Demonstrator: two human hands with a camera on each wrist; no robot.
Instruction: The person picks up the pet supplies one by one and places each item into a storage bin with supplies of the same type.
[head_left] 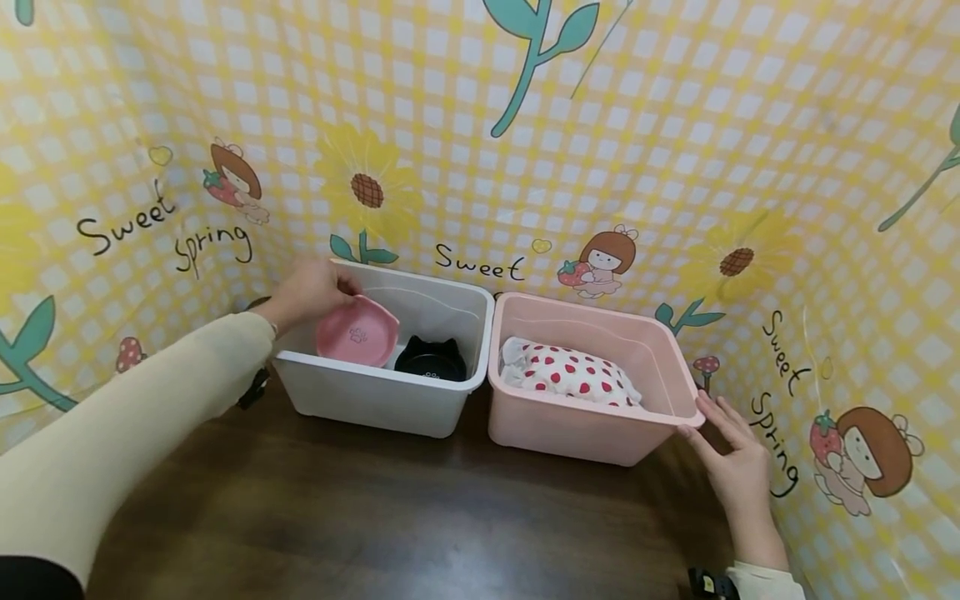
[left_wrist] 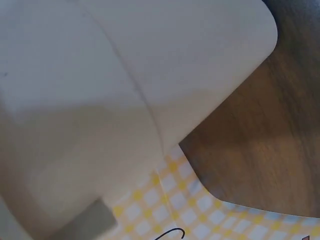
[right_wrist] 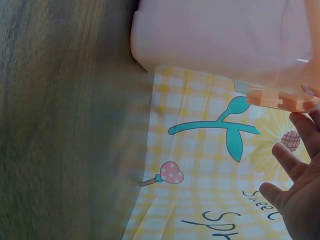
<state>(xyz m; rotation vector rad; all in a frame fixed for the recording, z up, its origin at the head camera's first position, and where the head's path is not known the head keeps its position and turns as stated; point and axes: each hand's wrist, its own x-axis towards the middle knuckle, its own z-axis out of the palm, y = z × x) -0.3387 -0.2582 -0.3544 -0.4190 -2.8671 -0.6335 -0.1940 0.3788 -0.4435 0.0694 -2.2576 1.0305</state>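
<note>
My left hand (head_left: 311, 292) reaches over the left end of a light grey bin (head_left: 375, 396) and pinches the edge of a pink bowl (head_left: 358, 333) with a paw print. The bowl is tilted inside that bin, beside a black cat-eared bowl (head_left: 431, 360). At the near right corner of a pink bin (head_left: 573, 429), my right hand (head_left: 738, 467) touches the rim with straight, spread fingers. A white cloth bundle with red strawberry-like spots (head_left: 573, 372) lies in the pink bin. The left wrist view shows the pale bin wall (left_wrist: 125, 60); the left fingers are out of that view.
Both bins stand side by side on a dark brown wooden table (head_left: 420, 517). Behind and at both sides hangs a yellow-and-white checked cloth (head_left: 450, 100) printed with flowers and figures, close to the bins' back edges.
</note>
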